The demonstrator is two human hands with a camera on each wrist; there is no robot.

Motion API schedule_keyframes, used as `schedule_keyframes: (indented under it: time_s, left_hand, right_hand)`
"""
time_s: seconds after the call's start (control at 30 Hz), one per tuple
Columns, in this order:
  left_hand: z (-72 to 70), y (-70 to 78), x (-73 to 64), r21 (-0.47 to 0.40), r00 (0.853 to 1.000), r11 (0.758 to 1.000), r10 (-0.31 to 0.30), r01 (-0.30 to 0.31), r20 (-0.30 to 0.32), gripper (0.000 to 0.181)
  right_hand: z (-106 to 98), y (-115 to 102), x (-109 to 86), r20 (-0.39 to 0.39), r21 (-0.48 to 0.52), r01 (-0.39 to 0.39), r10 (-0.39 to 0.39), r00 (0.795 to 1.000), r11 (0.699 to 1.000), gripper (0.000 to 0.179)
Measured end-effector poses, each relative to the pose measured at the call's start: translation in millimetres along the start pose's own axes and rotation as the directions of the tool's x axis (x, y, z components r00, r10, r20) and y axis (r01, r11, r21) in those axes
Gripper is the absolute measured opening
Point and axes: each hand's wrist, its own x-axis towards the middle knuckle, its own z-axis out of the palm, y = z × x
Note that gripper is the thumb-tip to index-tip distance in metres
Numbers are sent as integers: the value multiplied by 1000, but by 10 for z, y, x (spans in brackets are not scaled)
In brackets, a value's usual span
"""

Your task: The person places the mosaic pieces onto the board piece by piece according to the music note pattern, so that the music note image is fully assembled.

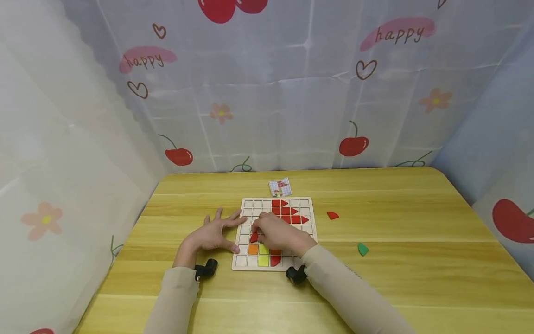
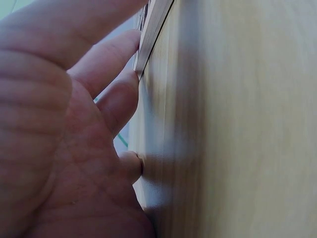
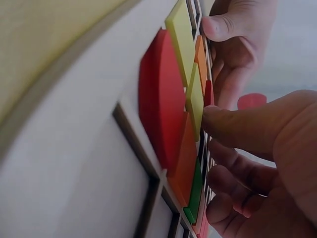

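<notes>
A white grid board (image 1: 239, 261) with a wooden rim lies on the table, with flat coloured tiles in some of its squares. My right hand (image 1: 279, 233) is over the board, its thumb and fingertips pinching a red tile (image 1: 254, 238) at a left-side square. Spread fingers of my left hand (image 1: 212, 233) rest at the board's left edge; in the left wrist view fingertips touch the board's rim (image 2: 151, 37). Below the right hand are an orange tile (image 1: 253, 249), yellow tiles (image 1: 263, 260) and a red rounded tile (image 3: 161, 99). A green tile (image 3: 193, 198) shows in the right wrist view.
Red arrow-shaped rows of tiles (image 1: 296, 219) fill part of the board's upper right. A small pattern card (image 1: 280, 187) lies behind the board. Loose on the table to the right are a red rounded tile (image 1: 332, 215) and a green one (image 1: 363, 249).
</notes>
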Motion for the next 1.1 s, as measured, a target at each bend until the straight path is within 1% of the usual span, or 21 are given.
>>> schedule_keyframes:
  time_s: [0.4,0.77,1.0,1.1]
  left_hand:
    - [-4,5,15,-8,1000,1000,-3,3,0,95]
    - [4,-13,19,11,1000,1000,4,-4,-3,95]
    - [8,-19,9,21,1000,1000,-7,7,-3,97]
    - [14,-14,8,18,1000,1000,-14,14,-5,97]
  right_hand:
    - [-40,36,2,-3,10,5,-5,1000,1000,20]
    - [-52,40,-30,-8,-5,15,-15,1000,1000,17]
    - [-92,95,-133,-39,82,-3,6,999,997,20]
    - [-113,147,-211,-54,93,0,5,999,996,19]
